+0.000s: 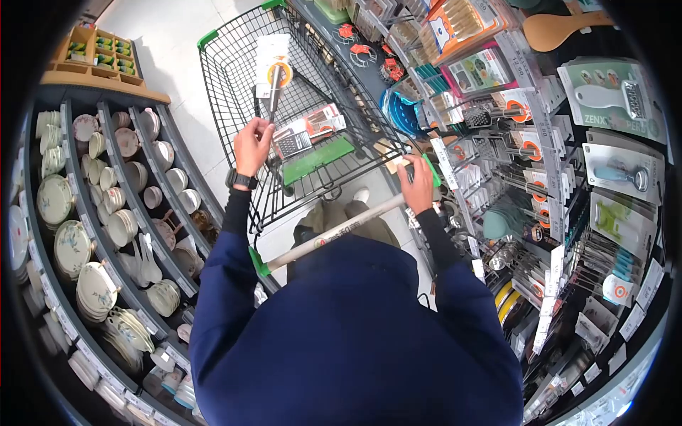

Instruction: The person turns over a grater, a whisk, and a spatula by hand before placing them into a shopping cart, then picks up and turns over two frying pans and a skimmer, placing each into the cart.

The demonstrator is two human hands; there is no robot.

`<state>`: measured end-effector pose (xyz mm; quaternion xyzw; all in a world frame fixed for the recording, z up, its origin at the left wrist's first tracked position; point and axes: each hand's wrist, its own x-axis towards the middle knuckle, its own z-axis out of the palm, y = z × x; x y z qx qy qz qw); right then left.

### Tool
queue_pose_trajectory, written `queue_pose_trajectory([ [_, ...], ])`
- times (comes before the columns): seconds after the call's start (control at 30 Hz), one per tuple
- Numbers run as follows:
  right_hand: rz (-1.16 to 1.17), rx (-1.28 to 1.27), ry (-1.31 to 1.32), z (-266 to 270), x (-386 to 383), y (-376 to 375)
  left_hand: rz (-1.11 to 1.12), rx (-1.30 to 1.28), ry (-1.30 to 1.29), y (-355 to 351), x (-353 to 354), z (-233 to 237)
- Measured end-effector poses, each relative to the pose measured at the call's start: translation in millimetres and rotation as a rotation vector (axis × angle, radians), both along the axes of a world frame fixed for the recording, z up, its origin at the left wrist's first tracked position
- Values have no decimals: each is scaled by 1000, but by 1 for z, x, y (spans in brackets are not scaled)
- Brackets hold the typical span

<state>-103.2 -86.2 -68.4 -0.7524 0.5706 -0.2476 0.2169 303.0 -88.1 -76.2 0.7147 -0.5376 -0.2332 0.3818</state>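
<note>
I register a smooth, metallic-looking utensil (275, 96); a metal-wire cart (231, 92) with a matt plastic panel (320, 159); glossy ceramic plates (72, 248); a smooth wooden spoon (560, 31); a matt cloth jacket (355, 341).

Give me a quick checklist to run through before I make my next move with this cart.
1. Left hand has hold of the carded utensil: ok, fingers at its handle end.
2. Left hand on the push bar: not ok, it is off the bar.
3. Right hand at the bar's right end: ok, though how firmly it grips is unclear.
4. Packaged grater inside the cart: ok, it lies near the green panel.
5. Cart clear of the right-hand display rack: cannot tell, the gap is unclear.
</note>
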Motion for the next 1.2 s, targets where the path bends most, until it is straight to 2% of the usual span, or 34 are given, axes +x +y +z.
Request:
queue_pose_trajectory([
  [0.07,-95,51,103,-13,-5,-5,-102,112,-249,-11,11,-10],
  [0.13,-183,53,110,-16,4,-11,-190,68,-374,-19,16,-46],
  [0.2,-282,107,137,-21,10,-17,-303,148,-492,-27,13,-84],
  [0.27,-304,67,184,-26,10,-15,-381,311,-487,-35,1,-116],
  [0.33,-336,24,234,-34,9,-22,-459,298,-490,-41,-5,-177],
  [0.4,-345,25,218,-32,7,-20,-555,343,-551,-47,-18,-208],
  [0.43,-354,27,218,-31,7,-21,-532,332,-649,-49,-27,-226],
  [0.47,-388,42,220,-31,7,-20,-591,546,-669,-54,-33,-243],
  [0.53,-388,36,239,-33,5,-24,-685,615,-801,-58,-33,-294],
  [0.6,-419,9,270,-38,2,-27,-636,698,-898,-62,-37,-343],
  [0.67,-416,-17,258,-36,1,-28,-528,798,-754,-70,-44,-384],
  [0.73,-423,-7,264,-31,1,-30,-605,761,-684,-82,-59,-366],
  [0.77,-427,6,251,-32,-1,-30,-634,695,-743,-84,-63,-377],
  [0.87,-439,30,222,-35,-7,-28,-649,759,-695,-90,-77,-370],
  [0.97,-440,43,205,-34,-13,-29,-703,875,-655,-87,-71,-416],
  [1.07,-441,29,213,-32,-14,-29,-674,970,-542,-99,-70,-395],
  [1.1,-439,8,215,-32,-13,-29,-710,868,-491,-99,-49,-439],
  [1.13,-454,5,226,-33,-14,-28,-687,907,-373,-109,-54,-412],
  [1.17,-441,-12,224,-33,-14,-28,-749,750,-471,-111,-38,-437],
  [1.2,-429,-31,223,-34,-16,-26,-742,583,-382,-117,-38,-410],
])
